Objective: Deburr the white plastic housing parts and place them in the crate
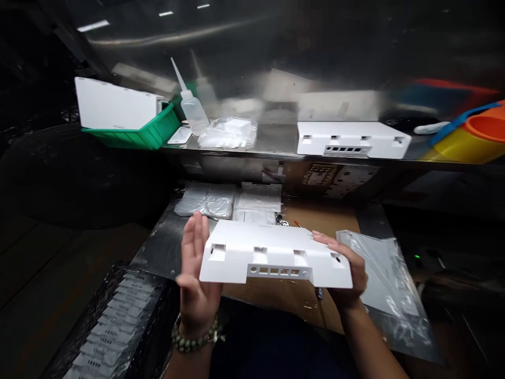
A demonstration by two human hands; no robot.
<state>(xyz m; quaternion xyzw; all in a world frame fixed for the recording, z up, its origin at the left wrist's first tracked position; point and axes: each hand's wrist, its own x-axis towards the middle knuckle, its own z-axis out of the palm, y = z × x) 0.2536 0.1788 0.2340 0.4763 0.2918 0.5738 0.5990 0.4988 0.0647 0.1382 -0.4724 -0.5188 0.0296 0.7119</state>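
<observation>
White housing (276, 237) is held up above the metal table (158, 250), its port openings turned toward the wearer. Its right end is gripped by the right hand (351, 268); the left hand (197, 276) is spread at its left end, and whether contact is made there cannot be told. Recesses and openings are already formed in it; how much handling is left is not shown. Part of the table is covered by brown cardboard (323, 215). A similar housing (351, 136) is placed on the shelf (276, 139) beyond, and the surroundings are dimly lit.
</observation>
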